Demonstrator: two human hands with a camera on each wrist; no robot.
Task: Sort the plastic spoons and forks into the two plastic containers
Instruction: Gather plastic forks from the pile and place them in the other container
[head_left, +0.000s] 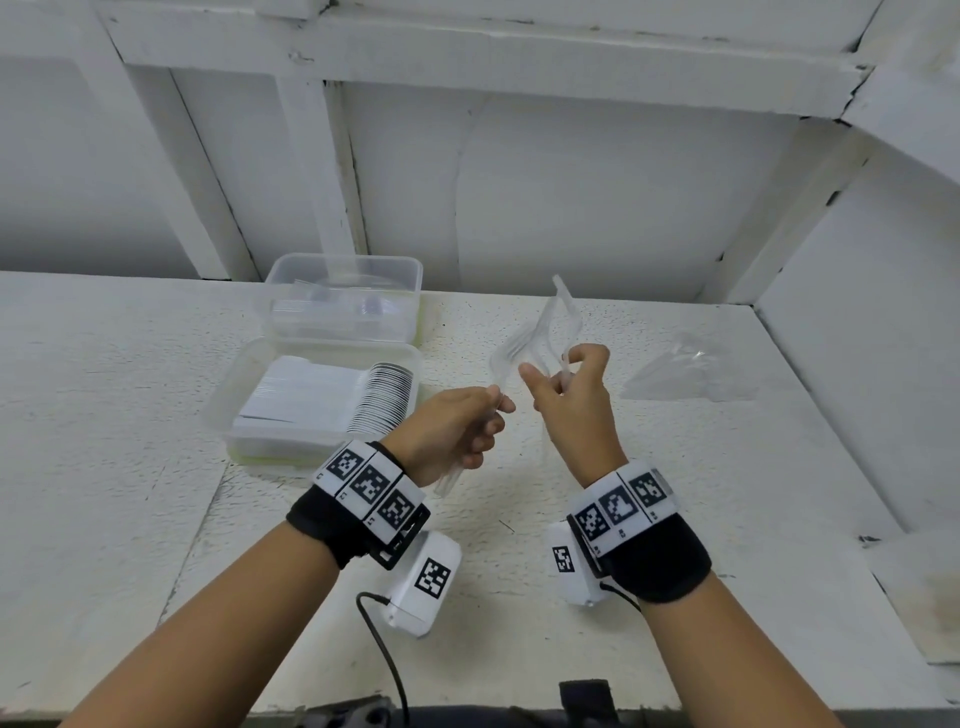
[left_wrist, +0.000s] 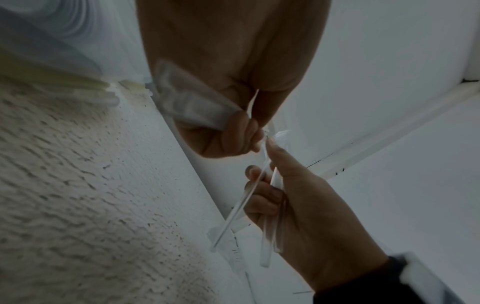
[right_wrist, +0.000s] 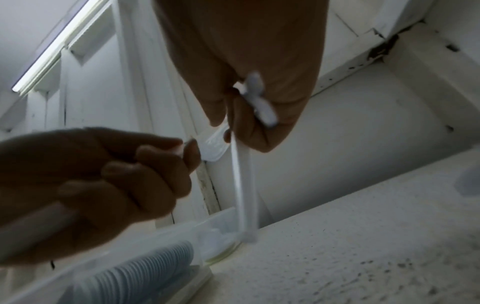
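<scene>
Both my wrists are hovering raised above the desk (head_left: 519, 597). I am holding a small bunch of clear cutlery (head_left: 558, 322) upright in my right hand (head_left: 574, 400), fingers curled round the handles, while my left hand (head_left: 452, 431) is pinching one clear fork (head_left: 506, 358) out of it. Sorting is well along, I judge: the near container (head_left: 244, 384) is holding stacked spoons, the far container (head_left: 343, 270) clear pieces. Next I should be freeing that piece and carrying it left
</scene>
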